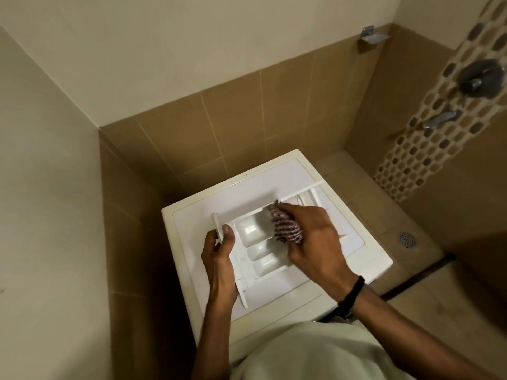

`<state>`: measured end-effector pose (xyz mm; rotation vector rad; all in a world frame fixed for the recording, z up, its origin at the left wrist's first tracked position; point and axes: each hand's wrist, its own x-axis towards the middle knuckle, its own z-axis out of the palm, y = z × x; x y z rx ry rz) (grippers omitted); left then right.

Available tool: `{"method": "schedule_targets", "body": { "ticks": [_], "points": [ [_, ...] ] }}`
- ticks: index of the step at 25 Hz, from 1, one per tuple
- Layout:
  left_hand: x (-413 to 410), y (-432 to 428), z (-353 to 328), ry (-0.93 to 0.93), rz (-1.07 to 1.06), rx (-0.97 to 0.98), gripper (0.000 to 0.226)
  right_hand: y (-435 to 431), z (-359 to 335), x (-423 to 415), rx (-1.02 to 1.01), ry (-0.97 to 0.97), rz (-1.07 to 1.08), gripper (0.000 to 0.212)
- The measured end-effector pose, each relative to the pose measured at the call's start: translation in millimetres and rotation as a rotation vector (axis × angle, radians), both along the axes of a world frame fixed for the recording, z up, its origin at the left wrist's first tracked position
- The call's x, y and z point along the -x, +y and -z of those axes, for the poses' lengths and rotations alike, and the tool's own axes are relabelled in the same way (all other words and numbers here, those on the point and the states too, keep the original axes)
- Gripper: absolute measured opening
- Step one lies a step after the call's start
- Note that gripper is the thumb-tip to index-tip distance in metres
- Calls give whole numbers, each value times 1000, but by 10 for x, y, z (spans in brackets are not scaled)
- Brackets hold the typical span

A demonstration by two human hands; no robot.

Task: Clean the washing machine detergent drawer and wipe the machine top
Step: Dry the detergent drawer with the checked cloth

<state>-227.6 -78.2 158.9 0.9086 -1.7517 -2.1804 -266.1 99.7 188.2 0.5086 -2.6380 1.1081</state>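
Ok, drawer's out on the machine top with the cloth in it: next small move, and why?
Probably sweep the cloth toward the nearer compartments: the right hand holds it at the largest one, the left hand steadies the drawer by its front panel.

one washing machine point(247, 185), one detergent drawer point(248, 232), one cloth point(286, 228), two hands point(219, 252) point(315, 237)

We see the white washing machine top point(260, 182) at centre frame, with the detergent drawer point(248, 231) lying across it.
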Motion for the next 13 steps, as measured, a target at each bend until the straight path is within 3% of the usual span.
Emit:
{"method": "schedule_targets", "body": {
  "ticks": [3,5,9,13],
  "points": [
    [-48,115,-58,78,62,148,32,-301,134,72,-321,-29,48,19],
    [-68,170,-67,84,50,164,40,-502,89,73,-415,-166,50,24],
    [-44,0,-43,72,-6,148,38,-644,77,-18,-182,-226,-175,12],
    [-73,-170,-17,102,43,192,31,-371,-81,59,146,-654,-375,22]
  ]
}}
